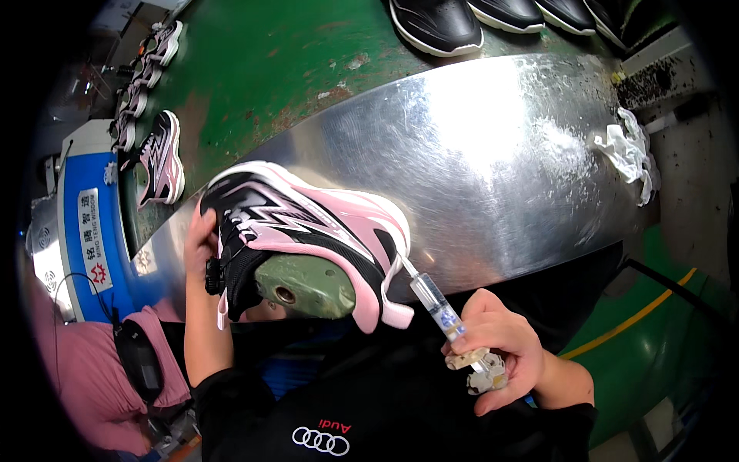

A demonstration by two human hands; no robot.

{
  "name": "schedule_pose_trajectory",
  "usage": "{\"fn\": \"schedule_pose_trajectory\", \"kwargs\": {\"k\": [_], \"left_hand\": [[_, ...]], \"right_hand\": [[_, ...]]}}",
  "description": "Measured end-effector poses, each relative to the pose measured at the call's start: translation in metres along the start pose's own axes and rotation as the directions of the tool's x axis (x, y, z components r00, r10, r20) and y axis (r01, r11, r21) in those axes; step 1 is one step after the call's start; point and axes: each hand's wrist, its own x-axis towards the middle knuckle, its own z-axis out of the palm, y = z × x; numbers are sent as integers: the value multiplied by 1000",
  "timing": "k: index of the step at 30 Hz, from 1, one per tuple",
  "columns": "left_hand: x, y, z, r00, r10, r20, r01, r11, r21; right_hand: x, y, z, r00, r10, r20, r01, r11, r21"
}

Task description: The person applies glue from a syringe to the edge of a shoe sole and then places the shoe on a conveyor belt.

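A pink, black and white sneaker [308, 223] lies on its side on a shiny metal plate [493, 154], with a grey-green shoe last [304, 283] showing in its opening. My left hand [198, 240] grips the shoe at its toe end. My right hand [500, 354] holds a clear plastic syringe [437, 304], thumb end on the plunger. The needle tip touches the heel of the sneaker near the sole edge.
Behind the plate runs a worn green conveyor [269, 69] carrying several pink-black shoes [158, 158] at left and black shoes [435, 27] at top. A crumpled white rag [627, 150] lies at the plate's right end. A blue machine panel [88, 231] stands at left.
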Motion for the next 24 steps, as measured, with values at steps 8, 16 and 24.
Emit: {"fn": "schedule_pose_trajectory", "kwargs": {"k": [8, 16, 24], "left_hand": [[-57, -9, -19, 992, -48, -121, 71, 979, 193], [-116, -24, 0, 959, -177, -222, 178, 984, -15], [-147, -45, 35, 955, -277, 102, 295, 905, -305]], "right_hand": [[10, 3, 10, 1000, -20, -7, 20, 999, -45], [11, 1, 19, 1000, -14, 7, 14, 996, -88], [12, -13, 26, 1000, 12, -13, -13, 996, -88]]}}
